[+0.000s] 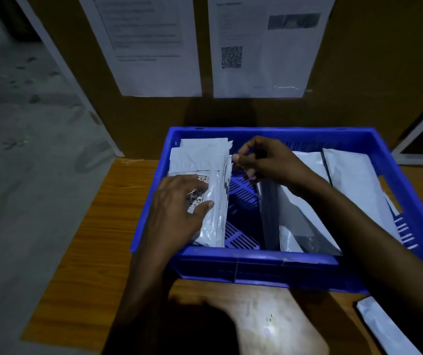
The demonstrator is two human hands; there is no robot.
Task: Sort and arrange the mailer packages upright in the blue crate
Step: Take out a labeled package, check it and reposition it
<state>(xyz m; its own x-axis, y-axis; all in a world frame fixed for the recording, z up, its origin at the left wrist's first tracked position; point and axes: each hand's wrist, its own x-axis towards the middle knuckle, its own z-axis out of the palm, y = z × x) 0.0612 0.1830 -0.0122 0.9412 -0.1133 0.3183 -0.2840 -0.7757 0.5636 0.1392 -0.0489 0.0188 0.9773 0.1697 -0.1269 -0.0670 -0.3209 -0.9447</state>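
Observation:
A blue crate (256,265) sits on a wooden table. Several white mailers (200,155) stand upright against its left wall. My left hand (177,213) presses flat on the front one, which bears a printed code label, and holds the stack. My right hand (264,160) hovers over the crate's middle, its fingertips pinching the top edge of the stack's rightmost mailer. More grey and white mailers (300,216) lean in the right half, and one white mailer (354,180) rests against the right wall.
The wooden table (97,226) ends at its left edge above a grey floor. Another white mailer (384,326) lies on the table at the bottom right. A brown board with two paper sheets (154,42) stands right behind the crate.

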